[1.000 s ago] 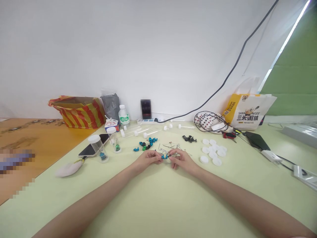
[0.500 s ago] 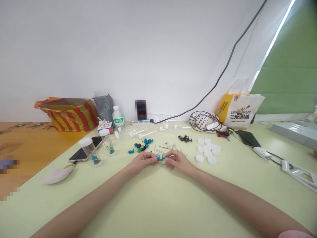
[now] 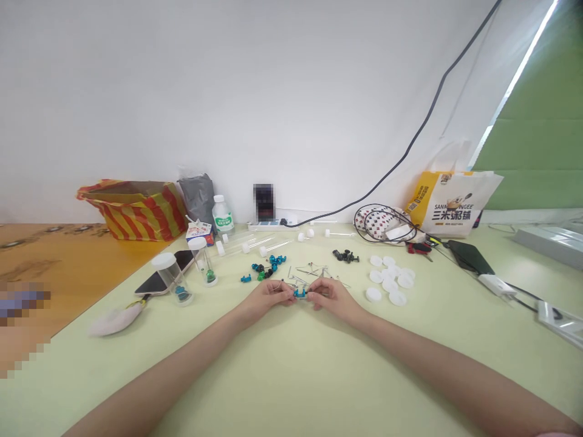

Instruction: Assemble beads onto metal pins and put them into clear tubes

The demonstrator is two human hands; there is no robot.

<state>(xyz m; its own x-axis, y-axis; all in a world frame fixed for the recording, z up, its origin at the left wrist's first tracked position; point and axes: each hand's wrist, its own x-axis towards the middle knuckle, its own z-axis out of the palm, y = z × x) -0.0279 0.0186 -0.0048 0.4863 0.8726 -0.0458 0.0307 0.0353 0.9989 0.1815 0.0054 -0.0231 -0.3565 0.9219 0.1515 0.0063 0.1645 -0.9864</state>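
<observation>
A small blue bracket-like part is held just above the table between my two hands. My left hand is closed, thumb and fingers pinching the part's left end. At the right end, my right hand is also closed in a pinch; its fingertips meet the part, and any small piece between them is too small to make out. Just beyond the hands lie thin metal rods. Several blue, black and green pieces form a pile at left, with one loose blue part beside it. Black pieces lie farther right.
White round caps lie right of my hands. Two capped clear tubes stand at left by a phone. Capped thin tubes, a bottle and a coiled cable are farther back. A paper bag stands back right.
The whole view has shifted slightly, so everything appears a little farther right. Both hands keep their pinch around the blue part, with little other movement.
</observation>
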